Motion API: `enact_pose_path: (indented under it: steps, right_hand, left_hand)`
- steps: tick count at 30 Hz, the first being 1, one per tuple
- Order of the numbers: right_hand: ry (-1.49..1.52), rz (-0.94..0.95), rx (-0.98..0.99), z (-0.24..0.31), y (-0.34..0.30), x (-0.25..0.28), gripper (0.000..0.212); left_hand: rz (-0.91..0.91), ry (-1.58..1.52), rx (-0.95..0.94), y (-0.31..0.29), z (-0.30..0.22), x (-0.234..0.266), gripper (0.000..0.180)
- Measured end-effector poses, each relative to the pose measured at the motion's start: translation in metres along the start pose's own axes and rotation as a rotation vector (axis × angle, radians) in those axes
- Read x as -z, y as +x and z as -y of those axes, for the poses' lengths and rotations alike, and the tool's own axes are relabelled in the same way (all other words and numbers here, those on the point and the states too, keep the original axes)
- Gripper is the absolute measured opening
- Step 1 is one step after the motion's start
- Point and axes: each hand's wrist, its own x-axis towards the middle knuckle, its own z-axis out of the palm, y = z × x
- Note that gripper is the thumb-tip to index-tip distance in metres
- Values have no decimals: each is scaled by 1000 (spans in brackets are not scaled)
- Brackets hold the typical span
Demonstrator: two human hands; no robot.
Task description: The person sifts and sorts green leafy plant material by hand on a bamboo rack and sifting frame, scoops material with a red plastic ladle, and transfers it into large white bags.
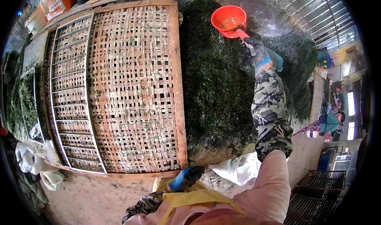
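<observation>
Between dipper [228,13] and woven panel [133,86] lie green strands [216,90].

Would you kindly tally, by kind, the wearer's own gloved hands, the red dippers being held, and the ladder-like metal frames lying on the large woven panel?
Gloved hands: 2 (left hand, right hand)
Red dipper: 1
Ladder-like metal frame: 1
Total: 4

A pink top [274,183], yellow apron [194,199], black-white-grey camouflage sleeves [270,104], and blue gloves [183,180] with dark coating.
</observation>
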Motion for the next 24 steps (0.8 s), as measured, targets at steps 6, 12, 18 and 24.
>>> enact_pose_path:
  steps: [6,12,18,24]
  right_hand:
    - [83,334,79,18,57,-23,17]
    - [-296,-180,465,8,123,-58,30]
    - [118,-181,202,1,93,-31,28]
    - [97,24,151,11,43,23,11]
  left_hand:
    - [17,14,43,6,-3,1,50]
    - [-50,63,28,-1,-23,-4,49]
    - [23,386,-15,3,-24,11,51]
    - [21,-47,126,14,-14,0,46]
